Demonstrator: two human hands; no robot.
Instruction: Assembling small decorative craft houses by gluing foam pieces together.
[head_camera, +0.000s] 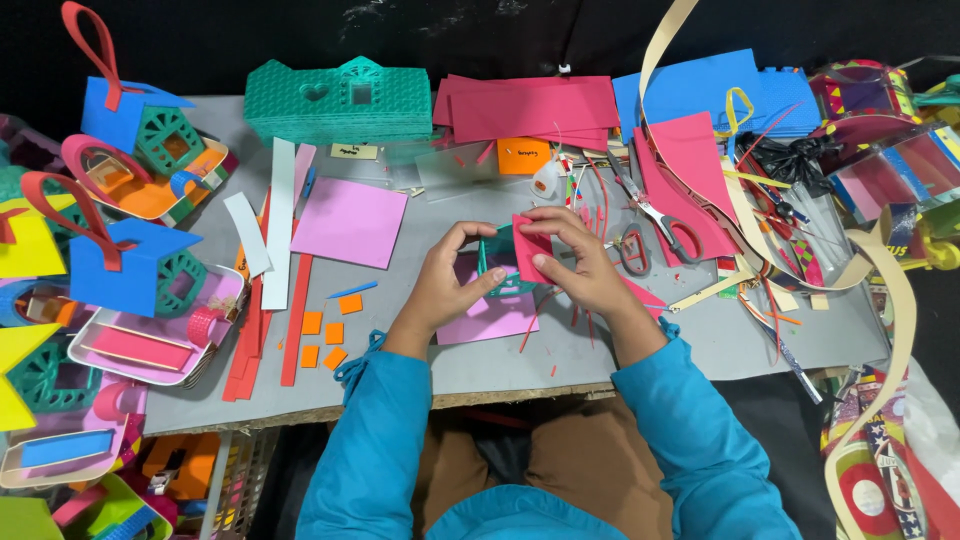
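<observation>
— What's in the hands?
— A small teal foam cutout frame (497, 262), above the pink foam square (487, 312). The left hand (447, 278) pinches its edge; the right hand (578, 262) pinches a red foam piece (530, 247) against it.
— Nearby?
— Scissors (655, 225) just right, on the grey table (450, 365).

Grey work board (620, 345), seen from above. Left hand (445, 280) curls round a teal foam cut-out piece (497, 262); right hand (585, 262) pinches a small red foam piece (530, 248) against it, both over a pink foam sheet (490, 318). Small orange squares (322, 338) lie left of the wrists. Scissors (655, 225) rest just right of the hands (red handles). Stack of teal foam houses (340, 100) at the far edge.
</observation>
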